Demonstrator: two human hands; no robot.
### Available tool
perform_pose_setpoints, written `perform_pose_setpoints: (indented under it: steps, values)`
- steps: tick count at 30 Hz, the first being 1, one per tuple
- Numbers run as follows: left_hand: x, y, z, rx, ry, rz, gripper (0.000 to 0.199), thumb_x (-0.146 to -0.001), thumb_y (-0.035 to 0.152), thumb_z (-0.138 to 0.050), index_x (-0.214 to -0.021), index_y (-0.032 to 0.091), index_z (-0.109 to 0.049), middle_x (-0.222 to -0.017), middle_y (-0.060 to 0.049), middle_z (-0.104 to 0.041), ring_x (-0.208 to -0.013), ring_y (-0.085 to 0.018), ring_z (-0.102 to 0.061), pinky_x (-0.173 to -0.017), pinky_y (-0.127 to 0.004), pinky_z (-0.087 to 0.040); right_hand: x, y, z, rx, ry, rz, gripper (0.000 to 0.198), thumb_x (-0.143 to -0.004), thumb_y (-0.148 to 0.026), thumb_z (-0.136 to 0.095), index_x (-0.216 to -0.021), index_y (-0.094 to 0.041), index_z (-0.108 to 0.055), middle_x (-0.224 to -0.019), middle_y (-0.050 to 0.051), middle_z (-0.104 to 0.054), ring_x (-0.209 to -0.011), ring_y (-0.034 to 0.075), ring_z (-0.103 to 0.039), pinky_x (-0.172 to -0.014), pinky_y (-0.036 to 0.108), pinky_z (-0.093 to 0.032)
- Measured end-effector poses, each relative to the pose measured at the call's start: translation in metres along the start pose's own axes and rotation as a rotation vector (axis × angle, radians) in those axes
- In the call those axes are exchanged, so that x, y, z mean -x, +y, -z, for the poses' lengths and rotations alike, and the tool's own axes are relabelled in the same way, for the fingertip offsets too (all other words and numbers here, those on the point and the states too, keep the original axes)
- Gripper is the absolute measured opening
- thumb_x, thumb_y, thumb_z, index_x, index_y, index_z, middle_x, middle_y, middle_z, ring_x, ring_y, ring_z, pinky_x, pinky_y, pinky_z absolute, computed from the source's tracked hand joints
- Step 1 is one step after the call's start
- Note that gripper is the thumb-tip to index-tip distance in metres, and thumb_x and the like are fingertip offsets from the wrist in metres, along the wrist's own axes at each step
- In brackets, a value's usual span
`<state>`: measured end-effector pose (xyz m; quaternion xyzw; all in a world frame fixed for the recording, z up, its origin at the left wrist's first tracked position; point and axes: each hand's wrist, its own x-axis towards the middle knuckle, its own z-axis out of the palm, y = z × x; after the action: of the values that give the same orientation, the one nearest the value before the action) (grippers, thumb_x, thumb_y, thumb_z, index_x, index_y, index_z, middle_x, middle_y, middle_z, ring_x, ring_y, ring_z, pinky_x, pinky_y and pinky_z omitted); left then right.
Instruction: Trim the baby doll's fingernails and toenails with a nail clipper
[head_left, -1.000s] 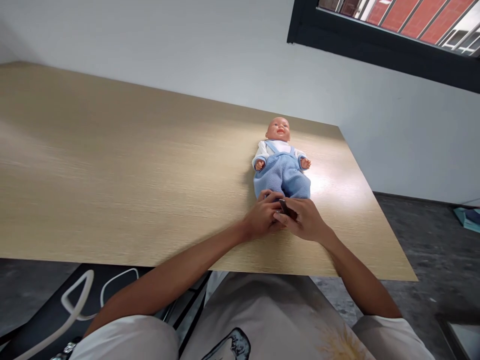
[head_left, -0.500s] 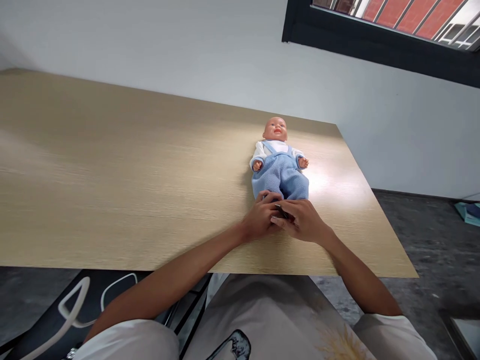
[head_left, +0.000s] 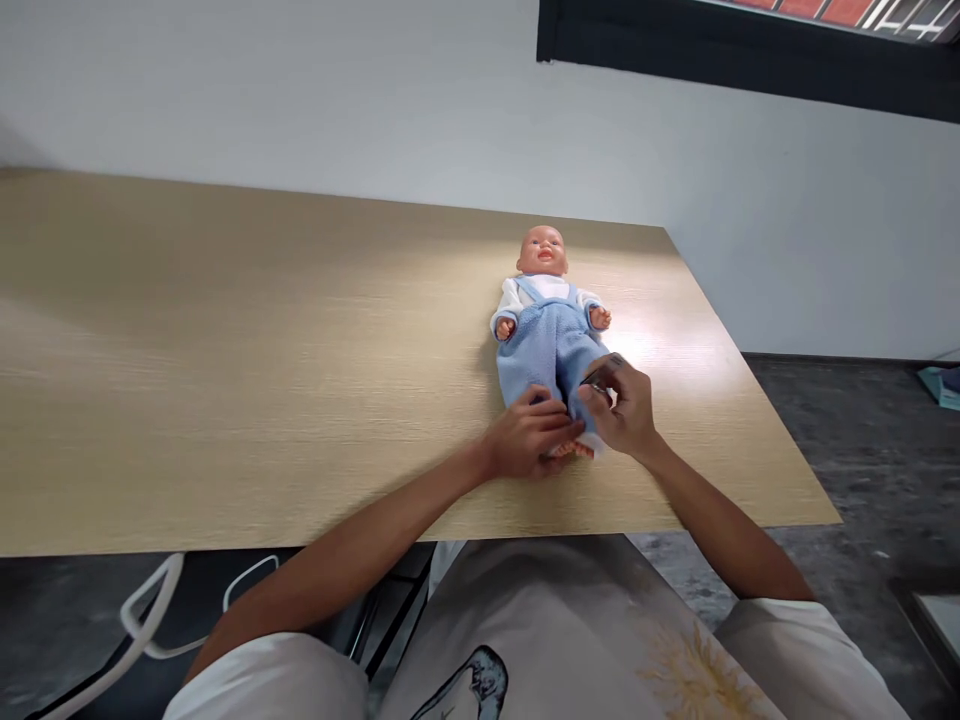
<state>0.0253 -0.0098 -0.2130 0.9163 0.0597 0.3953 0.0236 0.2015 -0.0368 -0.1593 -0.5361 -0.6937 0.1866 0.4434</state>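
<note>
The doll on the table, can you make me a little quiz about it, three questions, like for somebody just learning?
1. True or false: the doll lies face up on the wooden table.
2. Which hand holds a small dark object? A) the left hand B) the right hand
3. Fill in: the doll wears blue overalls over a ____ shirt.

Key:
1. True. Its head points away from the person, toward the wall.
2. B. The small dark object sits in the fingers by the doll's leg; the left hand rests at the doll's feet.
3. White.
</note>
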Motion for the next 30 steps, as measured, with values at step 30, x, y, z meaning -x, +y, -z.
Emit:
perform_pose_setpoints:
  steps: [30]
  values:
    - [0.004, -0.025, 0.045, 0.016, -0.028, 0.296, 0.053, -0.087, 0.05, -0.056, -0.126, 0.015, -0.058, -0.132, -0.014, -0.056, -0.125, -0.027, -0.046, -0.108, -0.044, -0.035, -0.041, 0.016, 0.016, -0.308, -0.08, -0.185, 0.06, -0.077, -0.055, -0.059, -0.116, -0.014, -0.04, -0.12, 0.006, -0.058, -0.096, -0.008, -0.063, -0.084, -0.001, -0.052]
